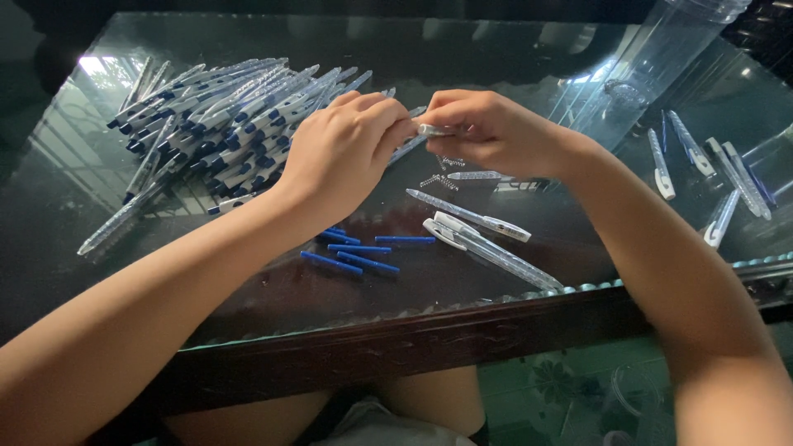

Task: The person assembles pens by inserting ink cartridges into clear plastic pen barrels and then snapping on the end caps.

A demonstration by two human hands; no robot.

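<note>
Both hands meet above the middle of the glass-topped table (578,248): the left hand (343,149) and right hand (487,128) are closed in fingertip pinches on a clear pen barrel (431,130). It looks light, stiff, slick plastic, best gripped mid-barrel. At 6 o'clock lie blue refills (359,252); small springs (442,171) lie just beneath; at 9 o'clock a heap of finished pens (215,124) crowds the left wrist.

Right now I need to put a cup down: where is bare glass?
Bare: near-left glass table between pen pile and front edge; far strip beyond both hands. Crowded: blue refills, loose pens, springs.
</note>
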